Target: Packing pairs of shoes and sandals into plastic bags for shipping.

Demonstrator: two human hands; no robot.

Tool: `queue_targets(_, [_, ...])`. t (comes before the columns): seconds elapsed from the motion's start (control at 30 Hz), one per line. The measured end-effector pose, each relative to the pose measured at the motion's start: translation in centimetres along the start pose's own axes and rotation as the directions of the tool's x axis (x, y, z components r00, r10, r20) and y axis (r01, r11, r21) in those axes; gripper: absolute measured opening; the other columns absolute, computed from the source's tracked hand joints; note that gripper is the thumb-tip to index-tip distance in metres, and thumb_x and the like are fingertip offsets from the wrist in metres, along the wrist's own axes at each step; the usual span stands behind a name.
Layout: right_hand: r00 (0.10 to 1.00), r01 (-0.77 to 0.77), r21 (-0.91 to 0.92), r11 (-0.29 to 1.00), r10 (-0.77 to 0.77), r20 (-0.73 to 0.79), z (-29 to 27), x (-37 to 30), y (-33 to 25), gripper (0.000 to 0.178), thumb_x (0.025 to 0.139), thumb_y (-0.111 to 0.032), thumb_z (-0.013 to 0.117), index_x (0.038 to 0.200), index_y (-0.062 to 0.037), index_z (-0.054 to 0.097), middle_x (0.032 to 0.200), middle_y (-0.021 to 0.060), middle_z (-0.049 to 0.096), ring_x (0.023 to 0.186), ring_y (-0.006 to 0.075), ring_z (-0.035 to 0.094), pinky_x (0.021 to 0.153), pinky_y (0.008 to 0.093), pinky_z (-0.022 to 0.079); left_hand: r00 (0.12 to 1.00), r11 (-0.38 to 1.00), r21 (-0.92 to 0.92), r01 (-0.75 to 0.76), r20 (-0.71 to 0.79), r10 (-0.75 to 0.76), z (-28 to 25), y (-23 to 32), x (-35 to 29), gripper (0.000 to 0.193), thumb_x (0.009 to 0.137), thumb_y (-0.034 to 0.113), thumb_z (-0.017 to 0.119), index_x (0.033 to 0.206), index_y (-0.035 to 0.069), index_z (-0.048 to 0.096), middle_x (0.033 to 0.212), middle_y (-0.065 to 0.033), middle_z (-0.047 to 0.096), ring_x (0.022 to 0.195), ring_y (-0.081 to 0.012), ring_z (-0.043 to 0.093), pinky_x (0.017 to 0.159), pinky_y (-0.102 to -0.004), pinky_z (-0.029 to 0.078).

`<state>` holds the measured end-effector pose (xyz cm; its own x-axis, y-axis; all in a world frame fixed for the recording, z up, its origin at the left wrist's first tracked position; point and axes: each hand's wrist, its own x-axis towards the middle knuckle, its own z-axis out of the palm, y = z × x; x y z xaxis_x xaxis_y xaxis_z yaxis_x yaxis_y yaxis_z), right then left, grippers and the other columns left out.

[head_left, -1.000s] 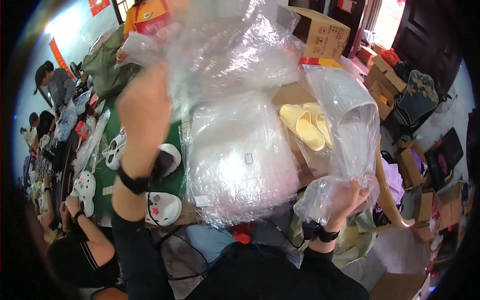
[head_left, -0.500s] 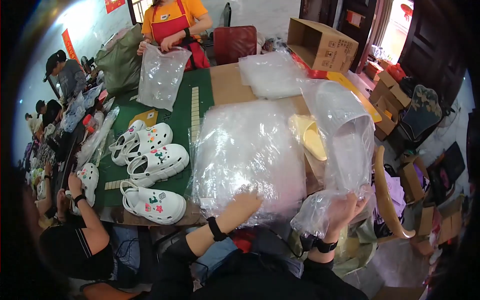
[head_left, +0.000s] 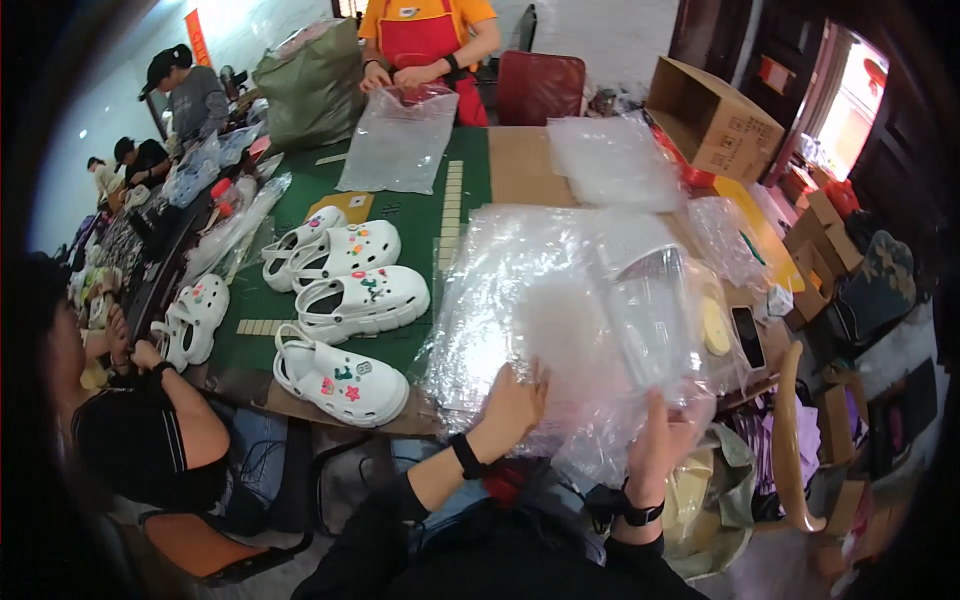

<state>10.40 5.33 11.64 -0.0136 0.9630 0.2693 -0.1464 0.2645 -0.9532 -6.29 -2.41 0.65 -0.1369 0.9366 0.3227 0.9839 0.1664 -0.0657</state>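
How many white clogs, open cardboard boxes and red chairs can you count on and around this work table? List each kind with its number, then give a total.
White clogs: 6
Open cardboard boxes: 1
Red chairs: 1
Total: 8

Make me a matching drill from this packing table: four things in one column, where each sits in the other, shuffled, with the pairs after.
Things:
1. cardboard box
2. phone
3. white clogs
4. left hand

Places:
A. on the green mat
B. flat on the pile of clear bags
C. far right of the table, open and tipped on its side
D. near the right table edge, beside the bags

Pairs: 1-C, 2-D, 3-A, 4-B
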Motion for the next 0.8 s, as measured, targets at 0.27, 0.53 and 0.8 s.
queue_targets(0.27, [0.965, 0.23, -0.291, 0.929, -0.178, 0.194, 3.8, -0.2, 1.4, 0.042, 0.08, -0.004, 0.067, 0.115, 0.0017, 0.045, 0.109, 0.0086, 0.047, 0.1, 0.0172, 0.047, 0.084, 0.0278, 0.042, 0.997, 0.671, -0.741, -0.041, 0.009, 0.071, -6.8, 0.5, -3.4, 0.042, 0.08, 0.02, 0.056, 0.119, 0.005, 0.053, 0.125, -0.0206, 0.05, 0.115, -0.0346, 0.049, 0.098, -0.044, 0.037])
queue_targets(0.53, [0.931, 0.351, -0.276, 0.895, -0.302, 0.203, 4.5, -1.7, 0.1, 0.043, 0.077, -0.005, 0.069, 0.113, 0.0017, 0.046, 0.111, 0.0124, 0.046, 0.107, 0.0223, 0.044, 0.093, 0.033, 0.036, 0.724, 0.702, -0.183, 0.689, 0.131, -0.677, -1.8, -6.2, -2.3, 0.077, 0.074, 0.052, 0.065, 0.138, 0.018, 0.039, 0.137, -0.0306, 0.03, 0.124, -0.049, 0.031, 0.103, -0.0578, 0.02])
queue_targets(0.8, [0.817, 0.415, -0.392, 0.821, -0.146, 0.558, 5.3, -1.4, 0.4, 0.063, 0.074, -0.014, 0.071, 0.127, -0.0006, 0.039, 0.123, 0.0201, 0.048, 0.114, 0.0355, 0.045, 0.098, 0.0393, 0.034, 0.807, 0.738, -0.349, 0.578, 0.112, -0.58, -1.1, -4.6, -2.0, 0.072, 0.074, 0.05, 0.066, 0.132, 0.014, 0.045, 0.129, -0.0315, 0.036, 0.117, -0.0458, 0.04, 0.095, -0.0527, 0.034])
